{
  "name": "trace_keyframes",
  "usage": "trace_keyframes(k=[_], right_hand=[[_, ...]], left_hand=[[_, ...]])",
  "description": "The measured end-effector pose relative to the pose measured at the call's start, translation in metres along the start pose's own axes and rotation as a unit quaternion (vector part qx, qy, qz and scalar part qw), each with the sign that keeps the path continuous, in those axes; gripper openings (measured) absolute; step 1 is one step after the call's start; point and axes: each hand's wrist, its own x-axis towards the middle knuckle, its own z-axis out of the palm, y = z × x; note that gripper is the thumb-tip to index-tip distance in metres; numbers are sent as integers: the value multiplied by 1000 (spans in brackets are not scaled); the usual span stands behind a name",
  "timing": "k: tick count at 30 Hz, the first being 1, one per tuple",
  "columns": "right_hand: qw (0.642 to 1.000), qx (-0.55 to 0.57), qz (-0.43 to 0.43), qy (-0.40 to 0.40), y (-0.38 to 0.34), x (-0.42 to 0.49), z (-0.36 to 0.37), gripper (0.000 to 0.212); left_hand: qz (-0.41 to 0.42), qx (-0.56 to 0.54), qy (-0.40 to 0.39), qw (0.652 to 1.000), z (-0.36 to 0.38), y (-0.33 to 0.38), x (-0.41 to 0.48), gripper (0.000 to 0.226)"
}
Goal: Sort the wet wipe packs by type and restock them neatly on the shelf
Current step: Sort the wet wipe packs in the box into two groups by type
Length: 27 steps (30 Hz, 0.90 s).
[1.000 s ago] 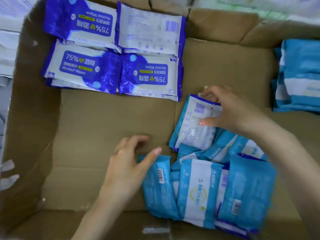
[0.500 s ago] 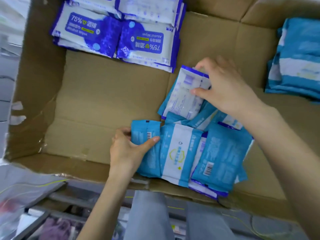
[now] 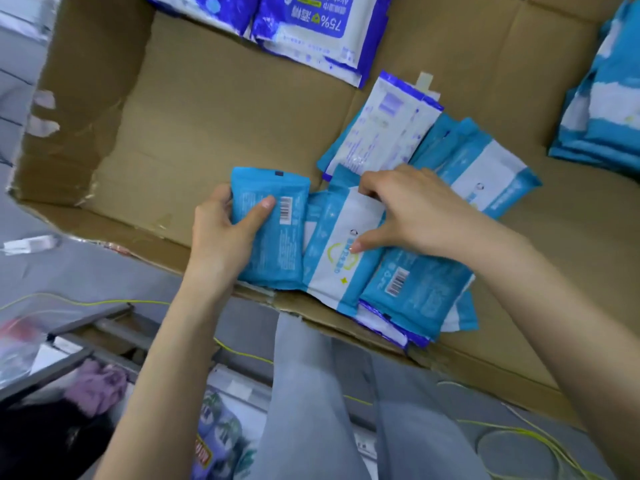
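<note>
Left hand (image 3: 221,244), right hand (image 3: 415,213) on wipe packs (image 3: 277,258)

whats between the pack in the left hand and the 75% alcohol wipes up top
Just bare cardboard box floor, seen in the head view: nothing lies between the light blue pack that the left hand grips and the alcohol wipes.

Reads as a shop stockroom or storage area, not a home. An opened-out cardboard carton (image 3: 207,133) holds bulk identical stock: 75% alcohol wipe packs (image 3: 311,26) in rows, plus light-blue wipe packs (image 3: 429,296) piled and stacked. Below the carton edge: grey floor (image 3: 104,271), metal rack frame (image 3: 104,325), clear plastic bag (image 3: 20,344) w/ goods, printed retail packs (image 3: 214,445), loose yellow cable (image 3: 86,302).
</note>
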Motion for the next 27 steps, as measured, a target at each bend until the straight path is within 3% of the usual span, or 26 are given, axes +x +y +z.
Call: trace_keyframes(k=[3, 5, 7, 12, 15, 19, 21, 27], right_hand=[[995, 102, -10, -12, -1, -9, -6, 49], [978, 205, -17, 43, 2, -21, -16, 43], [932, 334, -17, 142, 10, -35, -32, 35], [699, 644, 60, 306, 62, -74, -61, 14], [578, 707, 143, 381, 111, -99, -63, 14], [428, 749, 249, 440, 178, -142, -58, 14], [395, 745, 274, 464, 206, -158, -58, 9], [384, 703, 307, 514, 265, -178, -55, 6]], left_hand=[[-10, -54, 13, 998, -2, 10, -6, 11], [-30, -142, -8, 989, -8, 22, -9, 14], [-27, -202, -52, 978, -19, 33, -6, 20], [5, -232, -140, 963, 13, 84, 1, 45], [41, -216, -226, 949, 71, 111, -7, 33], [41, -215, -270, 938, 162, 154, -26, 21], [9, -198, -276, 941, 206, 167, -23, 15], [-50, -155, -274, 948, 299, 175, -26, 14]])
